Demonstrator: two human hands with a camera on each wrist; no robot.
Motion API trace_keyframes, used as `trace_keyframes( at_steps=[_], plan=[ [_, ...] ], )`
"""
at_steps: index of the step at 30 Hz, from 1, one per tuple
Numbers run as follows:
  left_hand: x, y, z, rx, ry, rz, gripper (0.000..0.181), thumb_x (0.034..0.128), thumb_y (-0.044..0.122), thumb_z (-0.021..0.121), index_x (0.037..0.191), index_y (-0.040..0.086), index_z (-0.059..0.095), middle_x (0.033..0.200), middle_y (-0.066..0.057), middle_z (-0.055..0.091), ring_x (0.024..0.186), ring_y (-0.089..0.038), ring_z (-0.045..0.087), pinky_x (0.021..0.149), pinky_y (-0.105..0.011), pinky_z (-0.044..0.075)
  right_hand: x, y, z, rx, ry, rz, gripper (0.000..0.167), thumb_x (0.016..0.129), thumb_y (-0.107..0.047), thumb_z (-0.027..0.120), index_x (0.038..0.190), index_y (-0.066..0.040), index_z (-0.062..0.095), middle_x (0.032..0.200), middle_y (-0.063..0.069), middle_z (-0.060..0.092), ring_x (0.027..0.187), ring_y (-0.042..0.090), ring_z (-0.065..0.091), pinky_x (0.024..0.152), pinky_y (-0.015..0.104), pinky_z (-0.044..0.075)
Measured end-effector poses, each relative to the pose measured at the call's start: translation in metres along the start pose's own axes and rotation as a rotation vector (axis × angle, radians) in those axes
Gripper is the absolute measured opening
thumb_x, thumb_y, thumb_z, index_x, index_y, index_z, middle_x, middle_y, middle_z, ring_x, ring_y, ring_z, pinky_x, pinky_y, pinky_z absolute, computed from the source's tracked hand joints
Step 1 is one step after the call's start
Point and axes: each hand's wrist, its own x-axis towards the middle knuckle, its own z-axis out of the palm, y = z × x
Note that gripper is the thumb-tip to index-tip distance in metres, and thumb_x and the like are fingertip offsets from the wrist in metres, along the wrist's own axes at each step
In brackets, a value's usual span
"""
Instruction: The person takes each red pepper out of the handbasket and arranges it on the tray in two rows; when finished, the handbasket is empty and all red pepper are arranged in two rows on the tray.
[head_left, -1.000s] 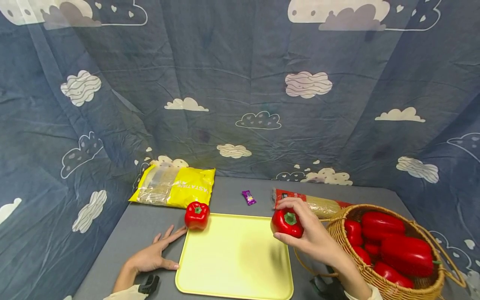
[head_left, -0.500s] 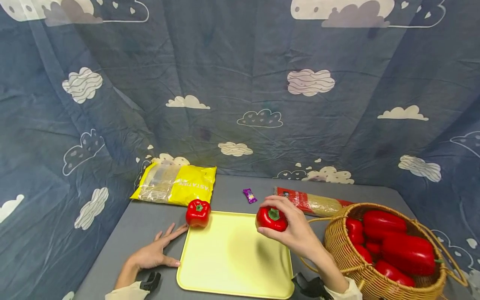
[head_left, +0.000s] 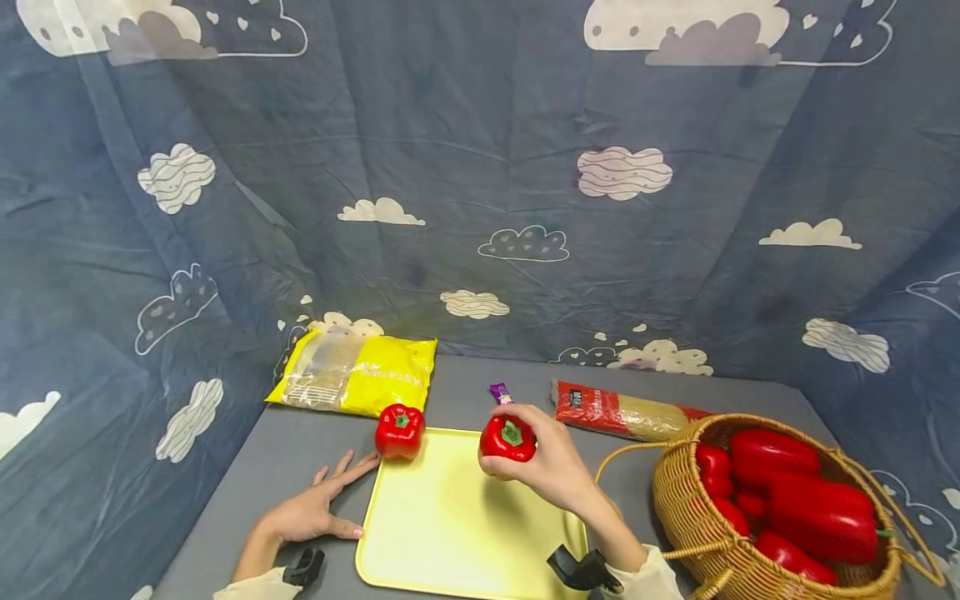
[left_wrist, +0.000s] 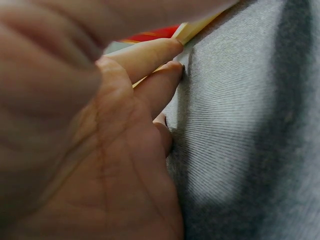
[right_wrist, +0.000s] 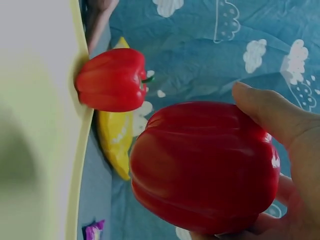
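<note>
My right hand grips a red bell pepper by its sides, stem up, above the yellow tray. In the right wrist view the held bell pepper fills the middle, with the thumb on one side and fingers on the other. A second bell pepper stands at the tray's far left corner. My left hand lies spread at the tray's left edge, thumb and a fingertip touching or close to the rim. The left wrist view shows its palm and fingers over the grey cloth.
A wicker basket holding several red peppers stands at the right, its handles jutting out. Behind the tray lie a yellow pasta bag, a small purple packet and a long red-ended noodle pack. A cloud-print curtain rises behind the table.
My right hand has carried the bell pepper leftward, from the tray's right edge to over its middle. My left hand and the other bell pepper stay in place.
</note>
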Motion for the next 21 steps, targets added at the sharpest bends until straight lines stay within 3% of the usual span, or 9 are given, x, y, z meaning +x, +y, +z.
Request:
trace_keyframes(
  at_steps=[10, 16, 21],
  plan=[
    [-0.001, -0.003, 0.003, 0.009, 0.003, -0.002, 0.103, 0.0758, 0.029, 0.086, 0.160, 0.014, 0.029, 0.166, -0.023, 0.015, 0.150, -0.052, -0.011, 0.111, -0.073, -0.018, 0.016, 0.004, 0.019, 0.031, -0.029, 0.002, 0.054, 0.079, -0.035, 0.086, 0.127, -0.025, 0.062, 0.118, 0.000, 0.064, 0.101, 0.019, 0.065, 0.077, 0.027, 0.059],
    [-0.004, -0.004, 0.003, -0.008, 0.005, 0.020, 0.102, 0.0768, 0.026, 0.085, 0.160, 0.012, 0.027, 0.165, -0.025, 0.015, 0.149, -0.053, -0.014, 0.109, -0.074, -0.020, 0.027, 0.010, 0.034, -0.043, -0.014, -0.012, 0.058, 0.077, -0.036, 0.086, 0.128, -0.022, 0.061, 0.121, 0.001, 0.062, 0.104, 0.020, 0.062, 0.081, 0.030, 0.057],
    [0.000, -0.001, 0.001, -0.018, 0.002, 0.021, 0.102, 0.0763, 0.026, 0.086, 0.160, 0.012, 0.028, 0.165, -0.025, 0.014, 0.149, -0.053, -0.013, 0.109, -0.073, -0.019, 0.035, 0.016, 0.044, -0.078, 0.008, 0.026, 0.068, 0.074, -0.036, 0.088, 0.131, -0.016, 0.058, 0.121, 0.005, 0.062, 0.105, 0.026, 0.059, 0.081, 0.038, 0.056]
  ],
)
